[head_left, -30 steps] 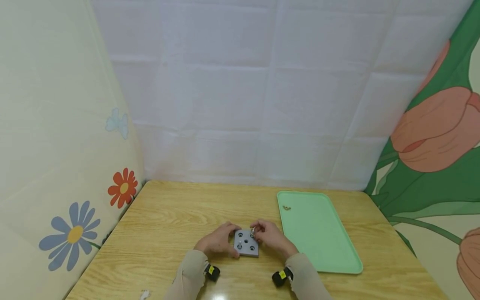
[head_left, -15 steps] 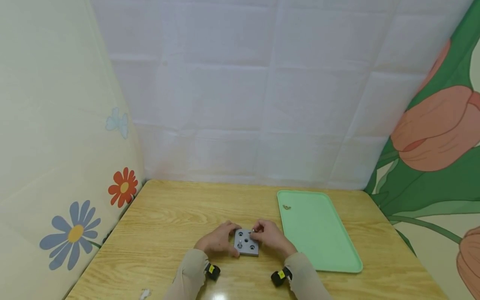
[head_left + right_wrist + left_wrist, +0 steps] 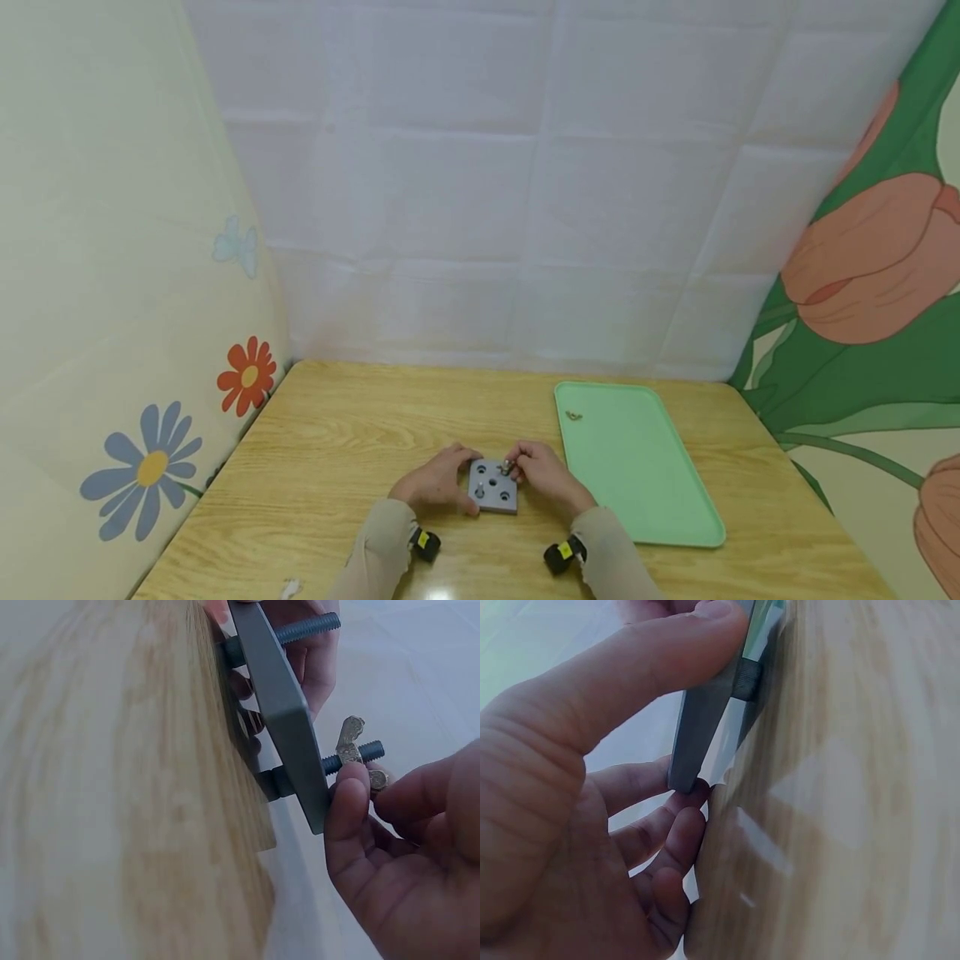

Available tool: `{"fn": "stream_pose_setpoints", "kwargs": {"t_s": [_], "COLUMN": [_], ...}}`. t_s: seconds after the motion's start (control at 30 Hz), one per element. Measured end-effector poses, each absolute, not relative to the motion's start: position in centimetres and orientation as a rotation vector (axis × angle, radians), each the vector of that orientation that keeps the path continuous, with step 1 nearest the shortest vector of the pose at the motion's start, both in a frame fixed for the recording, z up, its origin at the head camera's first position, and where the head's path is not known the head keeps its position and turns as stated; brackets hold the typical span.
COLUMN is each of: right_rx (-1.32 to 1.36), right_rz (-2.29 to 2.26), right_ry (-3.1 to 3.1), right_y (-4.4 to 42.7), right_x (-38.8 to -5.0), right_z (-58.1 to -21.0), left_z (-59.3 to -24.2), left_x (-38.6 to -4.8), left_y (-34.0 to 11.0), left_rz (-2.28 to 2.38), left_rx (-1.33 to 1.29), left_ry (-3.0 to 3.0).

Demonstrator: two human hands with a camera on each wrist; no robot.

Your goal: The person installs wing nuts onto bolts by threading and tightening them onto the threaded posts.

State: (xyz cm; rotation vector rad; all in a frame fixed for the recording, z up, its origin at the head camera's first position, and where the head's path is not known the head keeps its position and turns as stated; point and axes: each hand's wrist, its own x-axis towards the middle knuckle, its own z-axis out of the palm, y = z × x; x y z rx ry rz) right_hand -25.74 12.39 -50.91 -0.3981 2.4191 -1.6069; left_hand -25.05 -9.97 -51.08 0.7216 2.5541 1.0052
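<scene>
A white creased cloth [image 3: 450, 183] hangs behind a wood-grain table [image 3: 360, 400], with a cream flower-printed cloth [image 3: 82, 292] to the left and a green and pink tulip-printed cloth [image 3: 862, 375] to the right. On the table's right side lies a pale green rectangular tray [image 3: 637, 475] with a raised rim. Just left of it, two beige-sleeved arms reach in, a small black wrist camera on each. The left hand [image 3: 437, 480] grips the left side of a flat grey metal plate [image 3: 492, 493], thumb at the near edge and fingers at the far one, so the plate lies directly between the two hands. The right hand [image 3: 545, 473] is at the plate's far right corner, pinching a brass-coloured metal wing nut [image 3: 349, 750] with its fingertips. That nut sits on a dark threaded metal bolt [image 3: 375, 751] standing up through the plate, some bare thread showing between nut and plate. A second metal bolt [image 3: 480, 491] stands nutless at the near left corner, close to the left thumb. Smallest is a loose brass-coloured wing nut [image 3: 573, 415] in the tray's far left corner, well apart from both hands.
</scene>
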Motion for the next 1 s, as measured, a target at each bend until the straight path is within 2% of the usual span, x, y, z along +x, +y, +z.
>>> {"fn": "stream_pose_setpoints", "kwargs": {"t_s": [0.67, 1.0], "right_rx": [-0.536, -0.432], "right_rz": [-1.456, -1.44], "right_ry": [2.485, 2.478], "right_y": [12.88, 12.76], "right_x": [-26.13, -25.96], "right_z": [-51.27, -51.06], "left_z": [-51.07, -51.26], "left_x": [-25.07, -25.24], "left_y": [-9.96, -9.98], "left_rz": [0.997, 1.022], "left_rx": [0.722, 0.694], "left_ry": [2.562, 2.536]}}
